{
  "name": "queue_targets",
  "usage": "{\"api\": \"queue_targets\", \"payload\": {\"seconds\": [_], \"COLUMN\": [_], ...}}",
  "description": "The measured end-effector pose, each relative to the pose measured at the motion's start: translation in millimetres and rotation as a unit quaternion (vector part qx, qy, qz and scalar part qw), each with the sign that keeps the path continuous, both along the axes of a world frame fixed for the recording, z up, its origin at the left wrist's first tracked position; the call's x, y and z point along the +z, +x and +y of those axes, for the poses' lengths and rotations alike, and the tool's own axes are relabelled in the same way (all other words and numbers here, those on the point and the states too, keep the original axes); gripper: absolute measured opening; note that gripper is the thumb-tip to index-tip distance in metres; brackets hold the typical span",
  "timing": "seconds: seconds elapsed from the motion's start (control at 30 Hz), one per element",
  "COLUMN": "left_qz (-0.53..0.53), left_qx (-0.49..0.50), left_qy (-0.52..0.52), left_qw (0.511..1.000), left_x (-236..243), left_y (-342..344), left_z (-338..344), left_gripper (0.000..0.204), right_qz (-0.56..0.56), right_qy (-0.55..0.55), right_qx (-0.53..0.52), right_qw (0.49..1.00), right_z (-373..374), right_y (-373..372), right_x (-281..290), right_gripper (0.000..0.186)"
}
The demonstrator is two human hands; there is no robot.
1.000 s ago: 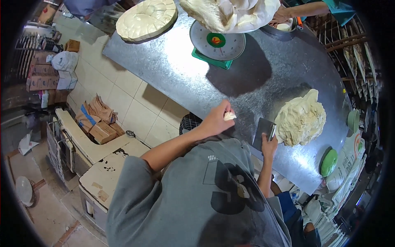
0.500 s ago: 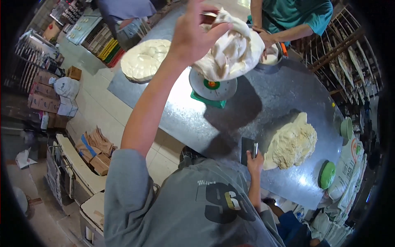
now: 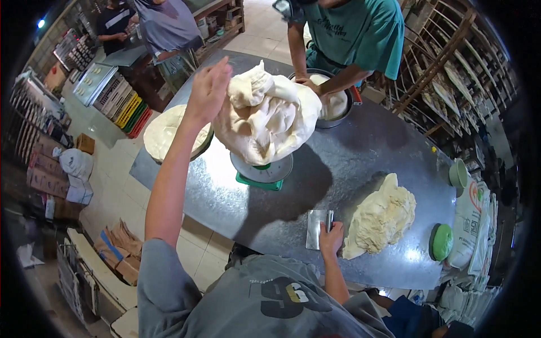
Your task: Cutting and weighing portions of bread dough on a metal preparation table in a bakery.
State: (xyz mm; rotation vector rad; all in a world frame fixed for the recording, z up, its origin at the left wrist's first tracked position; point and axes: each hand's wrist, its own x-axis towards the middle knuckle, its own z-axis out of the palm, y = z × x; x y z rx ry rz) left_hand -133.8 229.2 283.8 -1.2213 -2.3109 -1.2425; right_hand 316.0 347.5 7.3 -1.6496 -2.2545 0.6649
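Note:
A large lump of pale dough [image 3: 270,121] rests on the pan of a green kitchen scale [image 3: 258,181], bulging past its rim. My left hand [image 3: 208,93] is open at the left side of this dough, fingers stretched out; whether it still touches the dough I cannot tell. Low over the near part of the metal table, my right hand [image 3: 331,239] is closed round the handle of a dough scraper [image 3: 315,230] with a flat metal blade. Just right of that hand lies a rougher mound of dough [image 3: 383,217].
A broad round of dough [image 3: 163,132] lies at the table's left edge. Across the metal table [image 3: 360,146], a co-worker in a green shirt [image 3: 355,34] presses into a round pan of dough [image 3: 338,107]. A green bowl [image 3: 458,173] and green rounded object [image 3: 443,242] are at the right.
The dough, held up by my left hand before, now sits on the scale with that hand opened beside it. The scraper's blade has turned flatter. The whole view has shifted.

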Motion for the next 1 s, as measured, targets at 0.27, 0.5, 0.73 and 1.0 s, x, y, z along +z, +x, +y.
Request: {"api": "queue_targets", "payload": {"seconds": [0.27, 0.5, 0.73, 1.0], "left_qz": [-0.243, -0.195, -0.140, -0.136], "left_qx": [-0.208, -0.348, -0.319, -0.280], "left_qy": [0.100, 0.090, 0.103, 0.138], "left_qw": [0.942, 0.913, 0.932, 0.940], "left_x": [-43.1, -54.4, -51.6, -45.8], "left_y": [-44.9, -52.3, -38.0, 4.0], "left_z": [3.7, 31.6, 35.1, 43.6], "left_gripper": [0.051, 0.069, 0.061, 0.063], "right_qz": [-0.026, 0.436, 0.266, 0.303], "right_qy": [0.069, -0.071, -0.008, -0.036], "right_qx": [-0.006, 0.026, -0.003, -0.016], "right_qw": [0.997, 0.897, 0.964, 0.952], "right_z": [14.1, -18.6, -32.3, -14.3], "right_y": [-27.7, -190.9, -258.1, -237.8], "right_x": [23.6, 221.6, 250.2, 230.5], "right_gripper": [0.043, 0.051, 0.068, 0.056]}}
